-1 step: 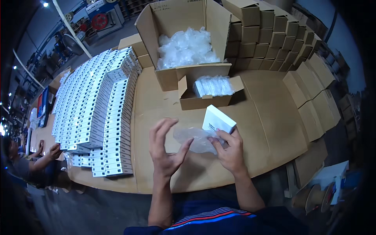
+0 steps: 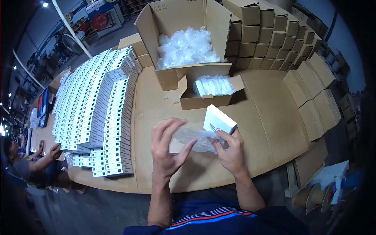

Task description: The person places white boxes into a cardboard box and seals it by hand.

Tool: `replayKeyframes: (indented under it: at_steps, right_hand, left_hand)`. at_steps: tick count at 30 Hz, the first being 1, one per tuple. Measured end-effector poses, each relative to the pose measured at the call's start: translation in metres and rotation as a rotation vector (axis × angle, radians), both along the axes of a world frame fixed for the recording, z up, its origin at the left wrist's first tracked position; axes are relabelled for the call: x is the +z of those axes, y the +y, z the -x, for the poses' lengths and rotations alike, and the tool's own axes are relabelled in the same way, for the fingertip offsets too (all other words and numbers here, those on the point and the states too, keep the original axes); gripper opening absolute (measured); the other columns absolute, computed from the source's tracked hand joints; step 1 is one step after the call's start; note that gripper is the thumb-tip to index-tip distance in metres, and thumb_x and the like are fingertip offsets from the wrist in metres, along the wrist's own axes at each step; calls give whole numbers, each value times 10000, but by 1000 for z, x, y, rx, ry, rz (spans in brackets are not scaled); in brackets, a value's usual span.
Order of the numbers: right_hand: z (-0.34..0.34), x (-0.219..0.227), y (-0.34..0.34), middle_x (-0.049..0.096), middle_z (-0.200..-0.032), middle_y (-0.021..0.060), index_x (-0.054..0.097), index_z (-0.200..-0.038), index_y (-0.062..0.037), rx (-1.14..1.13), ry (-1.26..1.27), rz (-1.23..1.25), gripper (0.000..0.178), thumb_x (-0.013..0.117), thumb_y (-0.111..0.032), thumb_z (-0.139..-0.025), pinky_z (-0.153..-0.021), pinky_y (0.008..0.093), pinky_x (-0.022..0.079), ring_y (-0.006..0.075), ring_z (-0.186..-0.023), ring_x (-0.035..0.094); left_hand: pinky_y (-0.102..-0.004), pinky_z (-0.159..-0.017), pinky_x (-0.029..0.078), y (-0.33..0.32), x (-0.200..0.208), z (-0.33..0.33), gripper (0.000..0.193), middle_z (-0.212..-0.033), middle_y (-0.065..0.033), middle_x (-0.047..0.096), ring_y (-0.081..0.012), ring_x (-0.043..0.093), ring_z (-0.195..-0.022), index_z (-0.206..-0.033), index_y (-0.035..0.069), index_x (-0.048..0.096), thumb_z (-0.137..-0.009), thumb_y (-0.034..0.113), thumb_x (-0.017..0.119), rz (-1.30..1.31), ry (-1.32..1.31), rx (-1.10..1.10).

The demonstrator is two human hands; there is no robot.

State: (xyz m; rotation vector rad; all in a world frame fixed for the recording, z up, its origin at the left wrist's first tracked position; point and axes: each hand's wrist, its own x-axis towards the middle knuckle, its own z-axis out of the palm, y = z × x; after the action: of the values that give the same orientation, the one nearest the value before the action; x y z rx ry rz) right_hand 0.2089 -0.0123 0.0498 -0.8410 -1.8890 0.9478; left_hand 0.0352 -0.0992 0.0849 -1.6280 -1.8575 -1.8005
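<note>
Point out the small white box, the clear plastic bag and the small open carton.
small white box [image 2: 219, 119], head view, top face.
clear plastic bag [image 2: 194, 138], head view, middle.
small open carton [image 2: 203, 102], head view, front wall.

Table: a long top [image 2: 266, 117] covered in brown cardboard sheet.
Left side: rows of small white boxes [image 2: 94, 113] stacked in tight ranks.
Back centre: a large open carton [image 2: 172, 15] filled with crumpled clear plastic bags [image 2: 187, 47].
In front of it: a small open carton [image 2: 203, 102] holding more clear bags.
Right: stacks of closed brown boxes [image 2: 282, 39] curving along the table's edge.
Far left: another person [image 2: 23, 164] seated low, an arm reaching toward the white boxes.
Lower right: empty spools [image 2: 313, 197] on the floor.
</note>
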Motion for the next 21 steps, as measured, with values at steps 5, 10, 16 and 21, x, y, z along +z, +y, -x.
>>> replayKeyframes:
  at_steps: [5, 10, 16, 21]
  right_hand:
    - [1, 7, -1, 607, -1129, 216, 733, -973, 29, -9, -24, -101, 175, 785, -16, -813, -867, 414, 537, 369, -994, 654]
    - [-3, 10, -1, 596, -1162, 223, 723, -944, 44, -31, -92, -18, 148, 777, -31, -829, -878, 424, 529, 378, -1037, 642]
    - [-4, 3, 1, 583, -1169, 231, 709, -962, 45, 52, -122, -63, 192, 785, -90, -850, -881, 439, 518, 391, -1057, 624]
    - [-15, 7, -2, 577, -1157, 226, 713, -990, -17, 78, -267, 15, 251, 826, -170, -827, -875, 446, 514, 401, -1039, 614]
  left_hand:
    - [-381, -793, 502, 7, 4, -2, 300, -928, -69, 677, -257, 644, -909, -924, 48, 679, -687, 16, 861, 132, 387, -10]
    - [-371, -739, 512, 5, -6, -8, 239, -854, -90, 663, -271, 650, -804, -933, 32, 643, -772, 7, 818, 216, 193, -99]
    - [-395, -629, 501, 1, -10, -11, 138, -802, -177, 653, -341, 652, -681, -1003, -22, 506, -993, 76, 604, 449, -1, -293]
    - [-407, -559, 480, 6, -22, -9, 176, -676, -168, 629, -342, 655, -586, -1024, -1, 459, -1010, 100, 603, 521, 28, -167]
